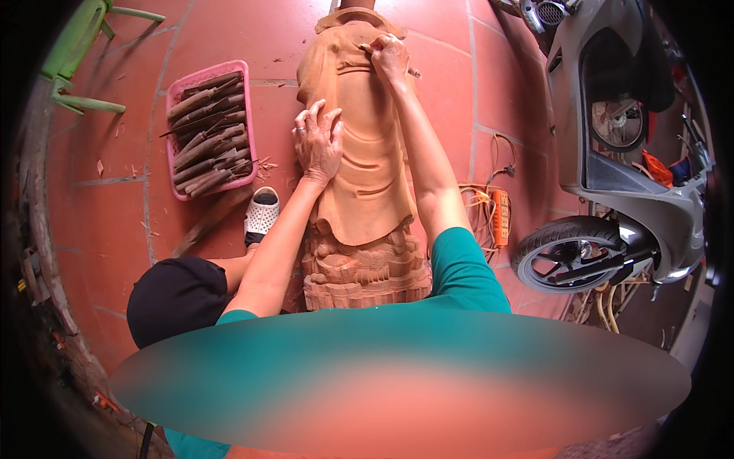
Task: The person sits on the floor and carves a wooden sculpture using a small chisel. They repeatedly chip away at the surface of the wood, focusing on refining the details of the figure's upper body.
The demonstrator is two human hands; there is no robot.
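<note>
Right of the tray [249, 122], I saw the statue [363, 130] lying lengthwise, base [367, 277] near, top pointing away. Left fingers [316, 111] rested apart on it; whether curled right fingers [379, 50] clamped anything, I couldn't tell.

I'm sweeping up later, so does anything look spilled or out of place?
Yes, mildly: wood shavings lie scattered on the red floor tiles beside the pink basket. Right of the carved wooden statue, loose cords lie tangled by the orange power strip. I see no clear damage.
</note>
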